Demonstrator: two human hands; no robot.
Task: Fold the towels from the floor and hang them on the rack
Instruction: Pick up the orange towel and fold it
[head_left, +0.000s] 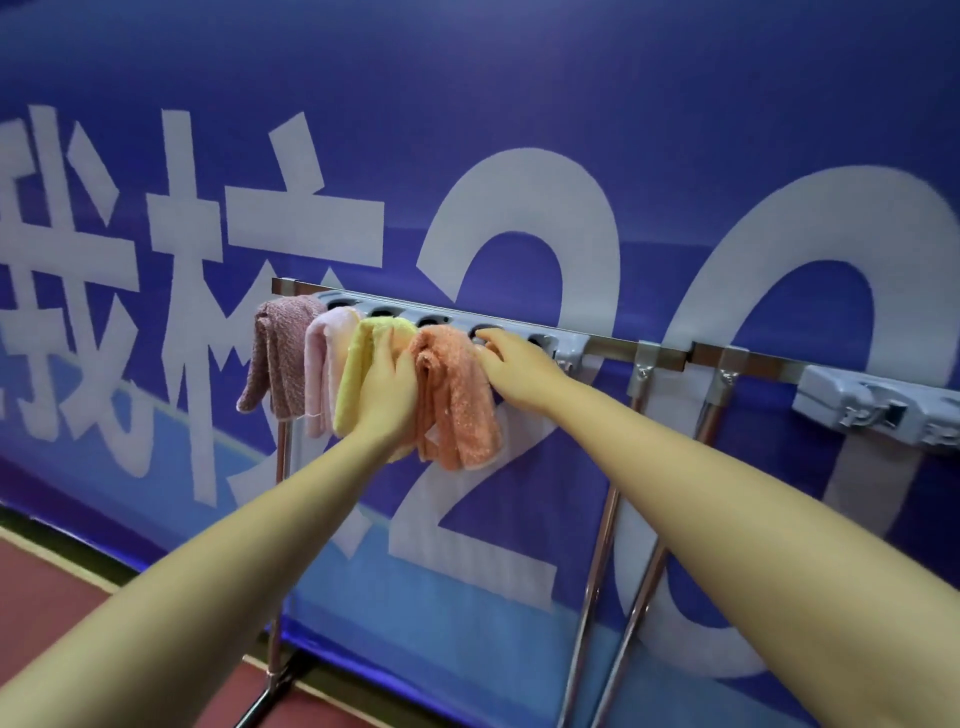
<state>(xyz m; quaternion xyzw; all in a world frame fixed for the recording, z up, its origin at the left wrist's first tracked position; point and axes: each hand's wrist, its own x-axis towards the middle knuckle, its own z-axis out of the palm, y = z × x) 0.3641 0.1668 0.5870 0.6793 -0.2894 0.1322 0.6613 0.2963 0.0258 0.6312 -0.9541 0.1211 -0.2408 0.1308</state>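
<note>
I stand in front of the long metal rack (613, 344) with its grey plastic holder strip (452, 319), and both my bare arms reach forward to it. Four small fluffy towels hang from this strip, side by side. At the left end of the strip hangs the mauve knitted towel (275, 358), just beside it the pale pink towel (319, 364), then the yellow-green towel (353, 374), and last the orange terry towel (457, 400), which is the nearest to the middle of the rack.

My left hand (387, 395) is between the yellow-green towel and the orange one. It lies against the yellow-green towel and touches the left edge of the orange one; its fingers (382, 348) point up to the strip, and I cannot tell if they grip any cloth. My right hand (514, 364) is at the top right of the orange towel, close under the strip. Its fingers are bent and press on the top of this towel where it goes into a round hole of the holder.

Further right along the rack there is a second grey holder (878, 405) with no towel on it. Behind the rack hangs a blue banner with big white characters (675, 156), and under the rack I see the dark red floor (41, 613).
</note>
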